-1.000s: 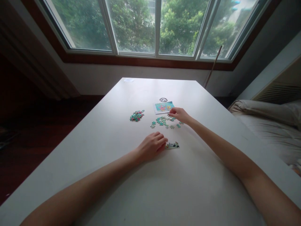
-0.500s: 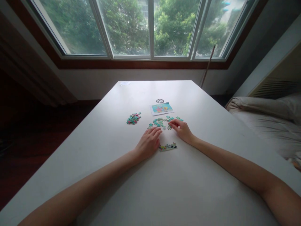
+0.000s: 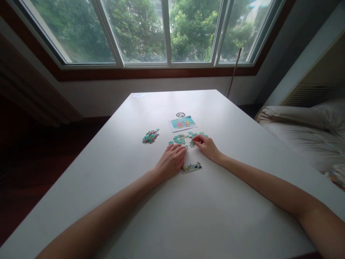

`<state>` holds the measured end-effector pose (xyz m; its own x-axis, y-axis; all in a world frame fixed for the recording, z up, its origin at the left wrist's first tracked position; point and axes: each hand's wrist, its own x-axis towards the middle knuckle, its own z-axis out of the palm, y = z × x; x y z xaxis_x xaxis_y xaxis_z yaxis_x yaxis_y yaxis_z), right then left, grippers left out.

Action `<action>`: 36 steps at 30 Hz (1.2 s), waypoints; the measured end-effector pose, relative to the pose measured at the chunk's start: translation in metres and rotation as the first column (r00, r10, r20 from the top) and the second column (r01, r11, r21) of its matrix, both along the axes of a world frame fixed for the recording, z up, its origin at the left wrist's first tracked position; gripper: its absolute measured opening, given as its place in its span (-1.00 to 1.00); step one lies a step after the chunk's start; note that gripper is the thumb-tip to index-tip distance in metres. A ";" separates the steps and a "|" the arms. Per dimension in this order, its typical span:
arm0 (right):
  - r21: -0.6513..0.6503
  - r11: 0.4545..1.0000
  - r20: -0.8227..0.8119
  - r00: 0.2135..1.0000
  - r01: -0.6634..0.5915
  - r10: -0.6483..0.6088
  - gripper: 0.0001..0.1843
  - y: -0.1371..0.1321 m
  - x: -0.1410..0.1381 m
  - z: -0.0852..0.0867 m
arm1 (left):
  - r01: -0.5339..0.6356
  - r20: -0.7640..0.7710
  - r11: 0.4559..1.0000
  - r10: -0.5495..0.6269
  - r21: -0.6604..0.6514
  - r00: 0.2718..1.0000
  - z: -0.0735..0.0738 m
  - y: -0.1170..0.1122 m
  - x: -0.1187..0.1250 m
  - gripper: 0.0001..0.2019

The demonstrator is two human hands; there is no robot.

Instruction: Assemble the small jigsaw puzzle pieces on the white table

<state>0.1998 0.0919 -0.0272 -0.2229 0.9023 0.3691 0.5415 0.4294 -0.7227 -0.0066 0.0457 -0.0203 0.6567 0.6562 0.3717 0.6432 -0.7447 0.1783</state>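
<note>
Loose jigsaw pieces (image 3: 180,139), mostly pale green and teal, lie spread in front of both hands. My left hand (image 3: 171,160) rests palm down, fingers stretched out, its tips beside the nearest pieces. Just right of its thumb side lies a joined strip of jigsaw pieces (image 3: 192,168), partly covered by the hand. My right hand (image 3: 207,146) is at the right part of the spread, thumb and forefinger pinched together on a small jigsaw piece, mostly hidden by the fingertips. Behind the pieces lies a picture sheet (image 3: 183,124) with pink and yellow figures on turquoise.
A heap of jigsaw pieces (image 3: 150,136) sits to the left on the white table (image 3: 229,201). A dark-rimmed round item (image 3: 180,114) lies behind the picture sheet. A clear scrap (image 3: 138,95) is at the far left corner. Beyond stand a window and a thin stick (image 3: 234,72).
The view has shifted slightly, so everything sits a little further left. Both hands keep nearly the same places over the pieces; the right fingers remain pinched.
</note>
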 end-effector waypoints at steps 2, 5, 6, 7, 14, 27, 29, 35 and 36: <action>0.020 1.000 0.024 0.999 -0.022 0.022 -0.91 -0.002 -0.002 0.001 | 0.010 0.018 1.000 -0.011 0.020 1.000 0.000 0.000 -0.001 -0.72; 0.035 0.998 0.088 0.995 -0.058 0.055 -0.92 -0.005 -0.005 0.004 | 0.044 0.021 0.999 -0.044 0.032 0.999 -0.001 -0.001 -0.004 -0.71; 0.034 0.997 0.106 0.992 -0.068 0.064 -0.92 -0.006 -0.006 0.005 | 0.051 0.018 0.998 -0.051 0.033 0.999 -0.001 -0.001 -0.005 -0.71; 0.031 0.996 0.117 0.990 -0.080 0.076 -0.92 -0.007 -0.007 0.005 | 0.052 0.017 0.998 -0.053 0.034 0.998 -0.001 -0.001 -0.005 -0.72; 0.046 0.987 0.157 0.977 -0.154 0.145 -0.90 -0.007 -0.008 0.002 | 0.064 0.051 0.998 -0.065 0.014 0.997 -0.004 0.000 -0.005 -0.68; 0.288 0.915 0.373 0.913 -0.282 0.164 -0.85 -0.005 -0.008 -0.011 | 0.083 0.059 0.997 -0.083 -0.002 0.995 -0.006 -0.001 -0.005 -0.75; 0.287 0.913 0.390 0.906 -0.291 0.166 -0.86 -0.006 -0.008 -0.012 | 0.076 0.049 0.997 -0.076 0.004 0.996 -0.006 -0.001 -0.004 -0.75; 0.271 0.960 0.139 0.990 -0.069 0.032 -0.82 -0.007 -0.005 -0.006 | 0.067 0.033 0.997 -0.069 0.046 0.997 -0.006 -0.003 -0.004 -0.75; 0.241 0.970 0.068 0.998 -0.025 0.009 -0.81 -0.006 -0.003 -0.005 | 0.065 0.038 0.996 -0.067 0.059 0.997 -0.006 -0.004 -0.004 -0.75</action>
<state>0.1964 0.0861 -0.0322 -0.2685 0.7838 0.5600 0.5759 0.5966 -0.5589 -0.0102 0.0419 -0.0259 0.6816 0.5886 0.4346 0.5855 -0.7950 0.1584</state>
